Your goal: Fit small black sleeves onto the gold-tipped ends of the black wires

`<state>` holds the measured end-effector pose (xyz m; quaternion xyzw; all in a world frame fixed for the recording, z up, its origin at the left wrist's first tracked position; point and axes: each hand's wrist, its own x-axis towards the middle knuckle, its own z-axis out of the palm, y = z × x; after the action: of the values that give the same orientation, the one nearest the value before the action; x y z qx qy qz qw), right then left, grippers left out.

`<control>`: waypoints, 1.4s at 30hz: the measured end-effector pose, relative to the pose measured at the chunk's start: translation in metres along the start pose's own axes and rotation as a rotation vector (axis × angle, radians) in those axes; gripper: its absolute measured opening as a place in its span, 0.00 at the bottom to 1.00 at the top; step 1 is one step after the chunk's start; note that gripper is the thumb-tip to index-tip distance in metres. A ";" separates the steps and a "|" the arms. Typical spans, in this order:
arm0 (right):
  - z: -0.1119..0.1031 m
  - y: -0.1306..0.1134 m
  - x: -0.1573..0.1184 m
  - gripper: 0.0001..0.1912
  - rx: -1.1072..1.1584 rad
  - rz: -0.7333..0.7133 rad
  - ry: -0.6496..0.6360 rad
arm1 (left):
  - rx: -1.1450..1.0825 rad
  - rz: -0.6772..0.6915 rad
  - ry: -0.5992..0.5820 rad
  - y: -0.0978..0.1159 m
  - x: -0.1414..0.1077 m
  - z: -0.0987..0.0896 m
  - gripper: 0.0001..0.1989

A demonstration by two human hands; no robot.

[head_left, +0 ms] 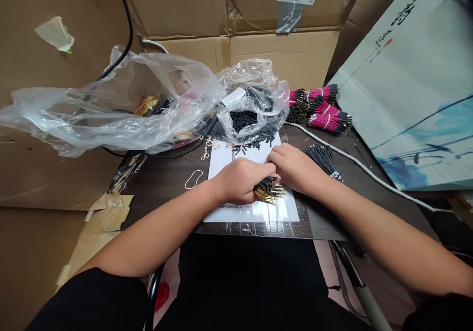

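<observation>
My left hand (240,178) is closed around a bundle of thin wires with black sleeves and gold-coloured tips (271,192), which point down toward the table's front edge. Against it, my right hand (291,166) has its fingers pinched together at the bundle's side; whatever lies between them is hidden. Both hands are above a white printed sheet (254,215). Short black tubes (242,149) lie scattered on the sheet just beyond my hands. An open clear plastic bag (273,119) full of similar black tubes stands behind them.
Bundles of pink wires with black ends (328,119) lie at the back right. A bundle of dark wires (323,161) is beside my right wrist. Rubber bands (193,179) lie left of the sheet. A large plastic bag (121,104) and a white cable (354,159) cross the table.
</observation>
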<state>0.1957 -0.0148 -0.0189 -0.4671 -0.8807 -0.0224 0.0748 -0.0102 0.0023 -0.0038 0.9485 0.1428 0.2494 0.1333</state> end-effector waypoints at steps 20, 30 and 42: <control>0.003 -0.008 0.010 0.07 0.270 0.062 -0.003 | 0.170 -0.151 -0.180 -0.005 0.002 0.003 0.09; 0.010 -0.010 0.004 0.07 0.156 0.065 -0.056 | 0.076 -0.178 -0.167 -0.005 0.002 0.001 0.08; 0.008 -0.008 -0.002 0.06 0.169 0.021 -0.039 | -0.095 -0.163 -0.048 -0.009 0.004 0.002 0.14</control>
<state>0.1900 -0.0202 -0.0266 -0.4686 -0.8759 0.0617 0.0970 -0.0082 0.0119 -0.0067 0.9321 0.2043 0.2214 0.2012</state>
